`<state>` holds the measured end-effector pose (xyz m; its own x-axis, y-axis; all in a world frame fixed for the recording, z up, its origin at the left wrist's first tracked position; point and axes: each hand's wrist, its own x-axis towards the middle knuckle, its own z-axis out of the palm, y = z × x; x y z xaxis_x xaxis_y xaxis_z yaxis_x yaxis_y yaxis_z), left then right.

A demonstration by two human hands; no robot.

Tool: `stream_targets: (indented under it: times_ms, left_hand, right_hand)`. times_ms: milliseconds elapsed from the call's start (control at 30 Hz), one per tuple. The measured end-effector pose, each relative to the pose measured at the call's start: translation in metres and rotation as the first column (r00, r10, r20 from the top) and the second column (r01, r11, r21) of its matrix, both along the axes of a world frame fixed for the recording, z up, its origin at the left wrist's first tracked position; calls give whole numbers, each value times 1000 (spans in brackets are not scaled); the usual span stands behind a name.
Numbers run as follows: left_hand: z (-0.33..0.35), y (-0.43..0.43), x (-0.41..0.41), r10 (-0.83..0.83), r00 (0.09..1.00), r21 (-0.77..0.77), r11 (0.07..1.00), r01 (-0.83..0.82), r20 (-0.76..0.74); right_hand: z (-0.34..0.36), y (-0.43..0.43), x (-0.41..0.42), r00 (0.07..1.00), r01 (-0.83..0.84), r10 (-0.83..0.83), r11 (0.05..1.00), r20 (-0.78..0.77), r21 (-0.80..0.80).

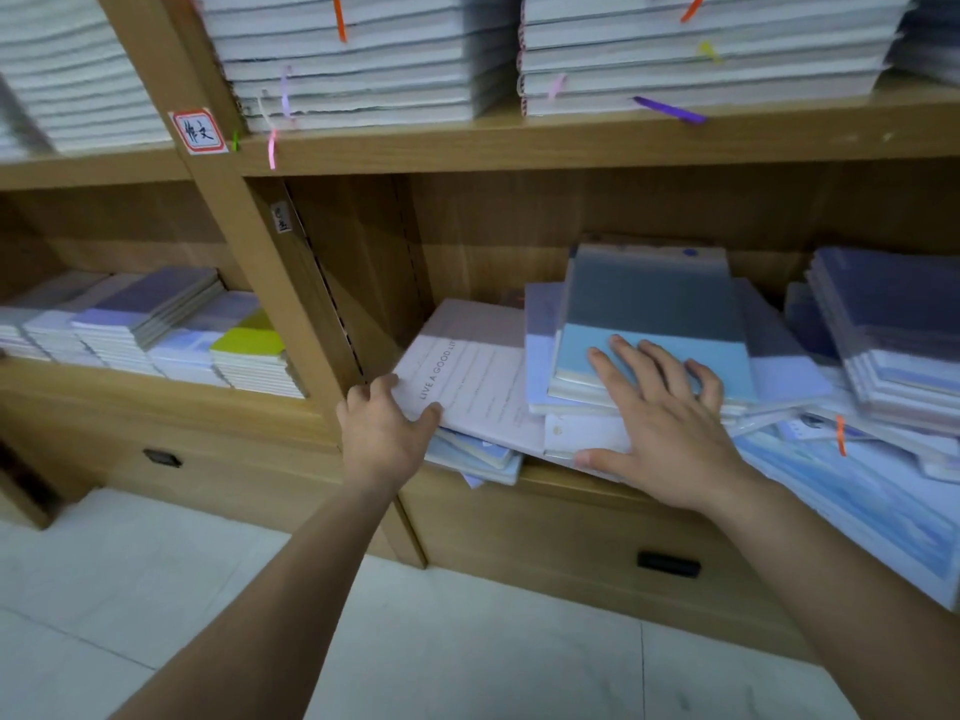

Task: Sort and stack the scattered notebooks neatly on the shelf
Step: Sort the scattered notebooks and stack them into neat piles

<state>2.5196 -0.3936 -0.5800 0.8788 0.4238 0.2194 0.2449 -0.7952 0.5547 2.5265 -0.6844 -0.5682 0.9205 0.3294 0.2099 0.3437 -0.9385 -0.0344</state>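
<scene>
Both forearms reach forward over the tiled floor. The left hand (387, 423) pinches the near-left corner of a pale pink notebook (467, 376), thumb on top; the notebook lies tilted on a loose pile and overhangs the shelf (493, 226) edge. The right hand (670, 418) lies flat, fingers spread and grasping nothing, on a blue-and-grey notebook (654, 304) topping the next stack. The pink cover reads "LIVE A GOOD LI". Farther up, a red-bordered label (199, 131) carries handwritten Chinese characters.
</scene>
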Motion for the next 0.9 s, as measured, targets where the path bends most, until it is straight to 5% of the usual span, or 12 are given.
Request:
stream_targets:
  times_ms: [200,367,567,900]
  left_hand:
    - [-1,18,-22,-19,999,-10,1000,19,34]
    - [-12,15,-11,-68,986,-144,989,45,-154]
    - [-3,16,-19,-16,999,-220,976,6,-48]
    - [-15,35,-40,-50,994,-295,955,18,-100]
  right_hand:
    - [0,4,0,1000,-1,1,1000,1,-12]
    - [-1,3,0,1000,2,-2,1000,0,-16]
    - [-1,5,0,1000,10,-10,1000,-1,-21]
    - [-3,10,-1,999,31,-30,999,35,-24]
